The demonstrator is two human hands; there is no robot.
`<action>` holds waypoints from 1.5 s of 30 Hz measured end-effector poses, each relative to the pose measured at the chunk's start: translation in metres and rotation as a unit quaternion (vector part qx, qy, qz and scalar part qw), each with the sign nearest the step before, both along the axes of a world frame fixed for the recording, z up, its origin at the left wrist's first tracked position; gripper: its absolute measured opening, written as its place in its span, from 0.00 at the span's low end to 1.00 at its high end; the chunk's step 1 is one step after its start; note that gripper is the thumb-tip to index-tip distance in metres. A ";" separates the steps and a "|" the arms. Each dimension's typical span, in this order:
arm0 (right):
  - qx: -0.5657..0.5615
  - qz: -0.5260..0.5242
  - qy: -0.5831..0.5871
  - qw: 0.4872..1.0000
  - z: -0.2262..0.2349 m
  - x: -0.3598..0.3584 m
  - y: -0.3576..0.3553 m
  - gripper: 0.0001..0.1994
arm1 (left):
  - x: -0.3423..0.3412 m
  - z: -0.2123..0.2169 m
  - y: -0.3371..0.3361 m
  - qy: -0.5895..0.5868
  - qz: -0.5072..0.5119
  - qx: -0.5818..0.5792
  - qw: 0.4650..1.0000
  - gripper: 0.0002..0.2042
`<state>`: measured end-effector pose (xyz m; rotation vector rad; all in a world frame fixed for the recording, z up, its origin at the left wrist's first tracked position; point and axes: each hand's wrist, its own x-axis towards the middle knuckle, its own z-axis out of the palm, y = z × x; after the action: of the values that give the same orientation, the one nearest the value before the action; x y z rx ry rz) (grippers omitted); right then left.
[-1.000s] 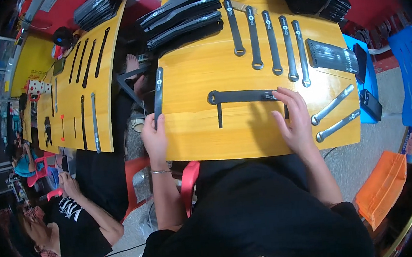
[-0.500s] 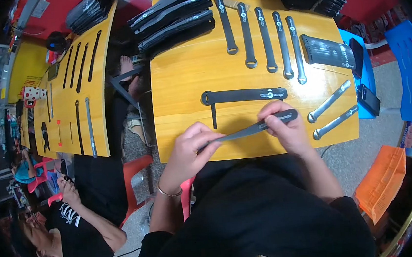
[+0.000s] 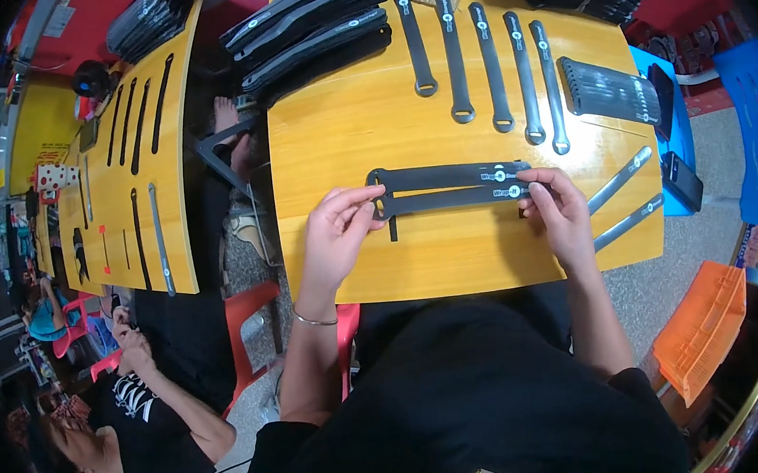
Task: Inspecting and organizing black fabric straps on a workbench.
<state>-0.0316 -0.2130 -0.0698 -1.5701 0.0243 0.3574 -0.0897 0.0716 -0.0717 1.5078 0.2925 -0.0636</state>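
Note:
Between my two hands a dark grey strap (image 3: 448,200) is stretched out level, with white print near its right end. My left hand (image 3: 340,231) pinches its left end, where the ring is. The fingers of my right hand (image 3: 561,215) close on its right end. Just beyond it, almost parallel, another dark strap (image 3: 441,176) lies on the yellow table (image 3: 335,141). A narrow black strip (image 3: 394,229) shows below their left ends. The right fingertips partly cover the right ends of both straps.
Several loose straps (image 3: 495,78) lie in a row at the far side. Stacked bundles (image 3: 316,35) stand far left, and a flat bundle (image 3: 612,92) lies far right. Two straps (image 3: 626,224) rest near my right hand. A co-worker (image 3: 155,409) sits left; an orange crate (image 3: 701,332) stands right.
The strap in my hands has moved away from me and turned from tilted to level, alongside the strap lying on the table. Both hands have moved forward and farther apart.

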 end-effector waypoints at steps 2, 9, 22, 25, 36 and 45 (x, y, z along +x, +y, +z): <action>-0.030 -0.005 -0.004 1.000 0.000 0.002 -0.002 0.09 | 0.003 -0.003 0.001 0.021 -0.002 -0.004 1.000 0.10; -0.045 -0.035 0.000 0.998 -0.004 0.005 -0.003 0.05 | 0.010 -0.013 0.000 -0.001 0.053 0.002 0.999 0.04; -0.108 -0.032 -0.042 0.993 -0.008 0.008 -0.002 0.06 | 0.016 -0.025 0.000 -0.012 0.078 0.061 0.995 0.04; -0.119 -0.030 -0.038 0.992 -0.007 0.008 0.000 0.07 | 0.018 -0.025 -0.001 -0.012 0.086 0.057 0.995 0.03; -0.119 -0.054 -0.029 0.991 -0.006 0.010 0.001 0.06 | 0.018 -0.025 -0.004 -0.008 0.093 0.089 0.992 0.03; -0.129 -0.054 -0.041 0.989 -0.009 0.011 0.001 0.06 | 0.018 -0.027 -0.004 -0.010 0.097 0.121 0.988 0.03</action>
<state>-0.0208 -0.2122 -0.0789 -1.8308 0.0953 0.2099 -0.0717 0.0674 -0.0987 1.7112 0.4420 0.1478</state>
